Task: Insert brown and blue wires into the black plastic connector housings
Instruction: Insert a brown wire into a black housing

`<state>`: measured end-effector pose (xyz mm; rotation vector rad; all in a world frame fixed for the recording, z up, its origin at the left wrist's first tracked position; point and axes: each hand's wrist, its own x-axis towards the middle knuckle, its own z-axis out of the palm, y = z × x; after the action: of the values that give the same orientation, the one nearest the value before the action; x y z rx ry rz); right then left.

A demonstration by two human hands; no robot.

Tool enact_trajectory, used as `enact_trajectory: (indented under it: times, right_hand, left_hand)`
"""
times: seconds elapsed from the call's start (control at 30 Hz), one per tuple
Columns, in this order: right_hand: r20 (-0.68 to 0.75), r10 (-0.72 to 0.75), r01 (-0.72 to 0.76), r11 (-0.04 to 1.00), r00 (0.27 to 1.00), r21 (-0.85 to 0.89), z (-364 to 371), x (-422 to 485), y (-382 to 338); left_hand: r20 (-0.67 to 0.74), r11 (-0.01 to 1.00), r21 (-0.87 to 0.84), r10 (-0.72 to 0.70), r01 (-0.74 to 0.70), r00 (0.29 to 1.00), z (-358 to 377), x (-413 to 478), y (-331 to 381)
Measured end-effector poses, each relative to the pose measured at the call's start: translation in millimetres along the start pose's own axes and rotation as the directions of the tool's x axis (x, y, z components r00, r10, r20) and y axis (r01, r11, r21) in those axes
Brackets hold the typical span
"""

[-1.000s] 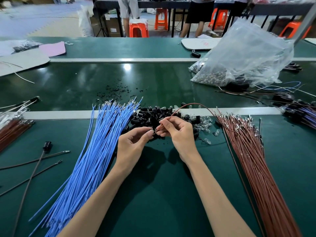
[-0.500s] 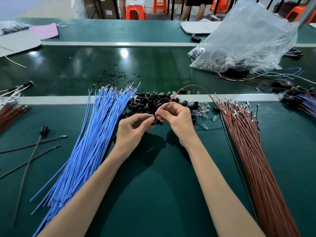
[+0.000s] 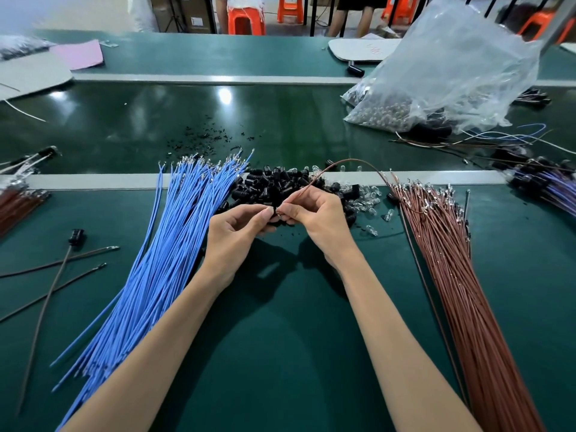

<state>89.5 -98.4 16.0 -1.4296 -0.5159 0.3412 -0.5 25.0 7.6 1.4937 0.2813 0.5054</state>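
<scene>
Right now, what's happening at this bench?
A person is working over the pile of black housings. The right hand pinches the end of one brown wire, which arcs back toward the brown bundle. The left hand pinches a small dark part, likely a housing, against that wire end. Whether it is seated cannot be told. The blue bundle lies to the left.

Hands together at centre, fingertips almost touching, forearms angled inward.
Left hand [image 3: 237, 227] pinches a black connector [image 3: 275, 211]; right hand [image 3: 319, 219] pinches a brown wire [image 3: 352, 159].
</scene>
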Motion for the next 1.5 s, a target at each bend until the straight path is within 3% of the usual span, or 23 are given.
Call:
enact_trajectory:
  times: [0.13, 0.43, 0.53, 0.63, 0.7, 0.83, 1.07, 1.2, 1.27, 1.33, 1.4, 1.5]
  right_hand:
    - [-0.037, -0.028, 0.028, 1.0, 0.999, -0.012, 0, 1, -2]
    - [0.044, -0.005, 0.009, 0.995, 0.999, -0.102, 1, -1, -5]
    - [0.105, 0.087, -0.086, 0.996, 0.991, -0.01, -5, -1, -9]
    - [0.026, 0.123, -0.126, 0.978, 0.992, 0.166, -9, 1, -12]
    - [-0.01, 0.094, -0.092, 0.99, 0.996, 0.105, -8, 2, -12]
    - [0.071, 0.089, -0.088, 0.996, 0.994, -0.013, -6, 1, -11]
    - [0.11, 0.123, -0.106, 0.983, 0.986, -0.148, -17, 2, -18]
    - [-0.021, 0.182, -0.177, 0.974, 0.983, 0.142, -15, 4, -21]
    - [-0.053, 0.158, -0.155, 0.987, 0.986, 0.047, -15, 4, -21]
    - [0.059, 0.157, -0.15, 0.983, 0.986, -0.108, -14, 2, -19]
    - [0.118, 0.196, -0.178, 0.973, 0.974, -0.145, -14, 1, -19]
    - [0.05, 0.264, -0.266, 0.963, 0.963, 0.043, -14, 2, -20]
  left_hand:
    - [0.019, 1.0, -0.004, 0.006, -0.006, 1.0, 0, 0, 0]
    - [0.002, 0.999, 0.037, 0.022, -0.022, 1.0, 0, -1, 2]
    - [-0.009, 0.999, 0.04, 0.02, -0.02, 1.0, 0, -1, 2]
    - [-0.033, 0.999, 0.046, 0.02, -0.018, 0.999, 2, -1, 2]
    - [-0.022, 0.997, 0.069, 0.039, -0.037, 0.999, 3, -1, 3]
    - [0.011, 0.992, 0.122, 0.045, -0.046, 0.999, 5, -3, 6]
    - [0.258, 0.926, 0.369, -0.022, -0.078, 0.966, 2, 3, 17]
    - [0.254, 0.933, 0.358, -0.055, -0.041, 0.966, 0, 5, 20]
    - [0.256, 0.941, 0.338, -0.069, -0.023, 0.964, 1, 5, 21]
    - [0.258, 0.956, 0.293, -0.069, -0.01, 0.964, 3, 4, 22]
    - [0.26, 0.959, 0.284, -0.071, -0.006, 0.963, 4, 4, 22]
    - [0.234, 0.959, 0.282, -0.102, 0.033, 0.967, 1, 5, 21]
